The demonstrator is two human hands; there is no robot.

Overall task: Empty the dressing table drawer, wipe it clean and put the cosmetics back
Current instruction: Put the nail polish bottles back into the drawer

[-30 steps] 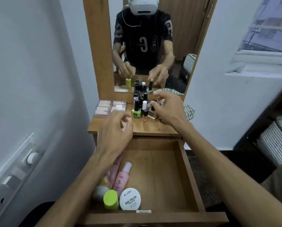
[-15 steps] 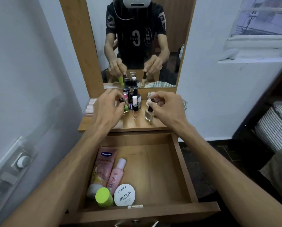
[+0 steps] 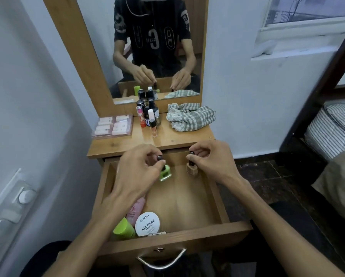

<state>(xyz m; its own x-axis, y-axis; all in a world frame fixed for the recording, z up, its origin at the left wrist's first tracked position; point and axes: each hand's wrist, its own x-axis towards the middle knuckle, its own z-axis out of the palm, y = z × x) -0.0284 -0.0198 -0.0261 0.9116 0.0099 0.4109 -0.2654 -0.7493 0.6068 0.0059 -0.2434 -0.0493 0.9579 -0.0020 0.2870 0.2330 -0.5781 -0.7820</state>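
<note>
The wooden drawer (image 3: 217,198) stands pulled out below the dressing table top (image 3: 179,138). My left hand (image 3: 135,172) pinches the dark cap of a green nail polish bottle (image 3: 165,173) over the drawer's back left. My right hand (image 3: 211,158) pinches the dark cap of a beige nail polish bottle (image 3: 191,168) over the back right. At the drawer's front left lie a pink bottle (image 3: 136,210), a green-capped container (image 3: 124,228) and a white nail polish remover tub (image 3: 147,223). Several small bottles (image 3: 149,116) still stand on the top by the mirror.
A checked cloth (image 3: 189,118) lies crumpled on the table top's right. A clear box of white items (image 3: 113,125) sits at its left. The mirror (image 3: 155,47) reflects me. A wall switch panel (image 3: 11,206) is on the left, and a striped bed (image 3: 335,128) on the right.
Both hands have come back from the table top to over the open drawer, each carrying a nail polish bottle by its cap. The camera tilted down.
</note>
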